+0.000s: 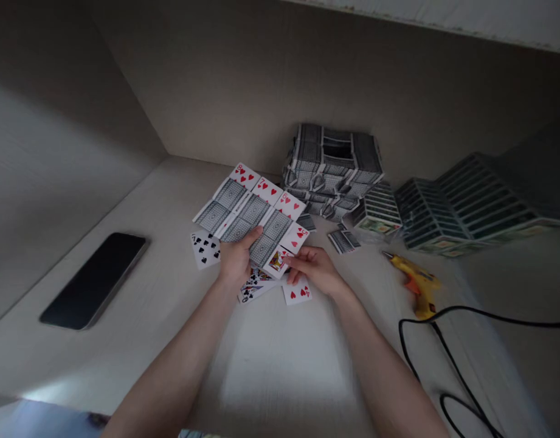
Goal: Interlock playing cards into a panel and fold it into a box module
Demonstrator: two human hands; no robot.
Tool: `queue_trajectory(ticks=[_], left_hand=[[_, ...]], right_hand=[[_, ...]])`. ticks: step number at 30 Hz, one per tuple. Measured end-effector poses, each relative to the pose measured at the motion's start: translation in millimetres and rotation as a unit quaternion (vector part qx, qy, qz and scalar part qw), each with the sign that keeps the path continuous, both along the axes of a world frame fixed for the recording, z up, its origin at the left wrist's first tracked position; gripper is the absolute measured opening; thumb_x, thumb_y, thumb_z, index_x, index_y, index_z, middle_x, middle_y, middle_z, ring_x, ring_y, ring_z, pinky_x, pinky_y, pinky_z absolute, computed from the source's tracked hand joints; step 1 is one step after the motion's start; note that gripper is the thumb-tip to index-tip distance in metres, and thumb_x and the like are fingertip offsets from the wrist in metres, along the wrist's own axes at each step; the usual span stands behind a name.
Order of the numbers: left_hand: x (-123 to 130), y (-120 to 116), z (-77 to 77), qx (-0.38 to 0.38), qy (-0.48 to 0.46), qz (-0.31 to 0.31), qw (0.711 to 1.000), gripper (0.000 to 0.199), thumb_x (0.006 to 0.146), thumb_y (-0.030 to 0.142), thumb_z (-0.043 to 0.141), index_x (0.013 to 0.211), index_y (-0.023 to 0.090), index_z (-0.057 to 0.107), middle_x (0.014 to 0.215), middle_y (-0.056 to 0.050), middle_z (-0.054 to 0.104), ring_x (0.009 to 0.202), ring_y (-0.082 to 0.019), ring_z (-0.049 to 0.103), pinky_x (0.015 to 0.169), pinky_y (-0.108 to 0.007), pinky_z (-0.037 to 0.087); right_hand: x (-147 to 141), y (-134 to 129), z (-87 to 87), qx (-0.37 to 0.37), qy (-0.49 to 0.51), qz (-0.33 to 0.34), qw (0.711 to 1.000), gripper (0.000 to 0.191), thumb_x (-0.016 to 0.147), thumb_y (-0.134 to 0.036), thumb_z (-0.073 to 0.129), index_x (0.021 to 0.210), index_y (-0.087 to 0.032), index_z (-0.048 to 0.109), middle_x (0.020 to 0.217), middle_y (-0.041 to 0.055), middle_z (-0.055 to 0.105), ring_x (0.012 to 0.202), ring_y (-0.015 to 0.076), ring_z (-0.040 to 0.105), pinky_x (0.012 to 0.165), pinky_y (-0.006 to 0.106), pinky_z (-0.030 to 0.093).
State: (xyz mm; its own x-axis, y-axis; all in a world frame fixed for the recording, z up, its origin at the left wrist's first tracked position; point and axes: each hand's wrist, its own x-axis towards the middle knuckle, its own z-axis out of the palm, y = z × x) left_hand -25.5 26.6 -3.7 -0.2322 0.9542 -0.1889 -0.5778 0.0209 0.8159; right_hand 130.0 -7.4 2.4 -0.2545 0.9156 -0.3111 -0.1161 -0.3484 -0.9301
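Note:
Between my hands is a tilted panel of joined playing cards [251,210], mostly grey patterned backs, with heart faces along its far and right edges. My left hand [236,258] grips its near edge, thumb on top. My right hand [317,269] pinches its near right corner at a red face card [278,261]. Loose cards lie beneath: a spade card [205,248] at the left, a club face card [256,289] in the middle and a four of hearts [298,292] beside my right fingers. Parts of these are covered by my hands and the panel.
Behind the panel stands a box-like structure of cards [337,167]. Small card pieces [343,239] lie before it, and a card bundle [379,210] and slatted stacks [480,201] stand rightward. A yellow glue gun [416,283] with a black cord [471,310] lies right; a phone [95,280] lies left.

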Motion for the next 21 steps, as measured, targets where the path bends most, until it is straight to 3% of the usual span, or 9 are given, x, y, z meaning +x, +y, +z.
queue_trajectory(ticks=[21], left_hand=[[0.4,0.1,1.9,0.003,0.006,0.002,1.000,0.055,0.058,0.015,0.078,0.110,0.019,0.062,0.116,-0.009,0.064,0.102,-0.023,0.061,0.087,-0.035,0.052]], right_hand=[[1.4,-0.3,-2.5,0.005,0.001,0.012,1.000,0.031,0.062,-0.040,0.075,0.068,-0.013,0.061,0.050,0.0004,0.063,0.040,0.0126,0.060,0.040,0.022,0.048]])
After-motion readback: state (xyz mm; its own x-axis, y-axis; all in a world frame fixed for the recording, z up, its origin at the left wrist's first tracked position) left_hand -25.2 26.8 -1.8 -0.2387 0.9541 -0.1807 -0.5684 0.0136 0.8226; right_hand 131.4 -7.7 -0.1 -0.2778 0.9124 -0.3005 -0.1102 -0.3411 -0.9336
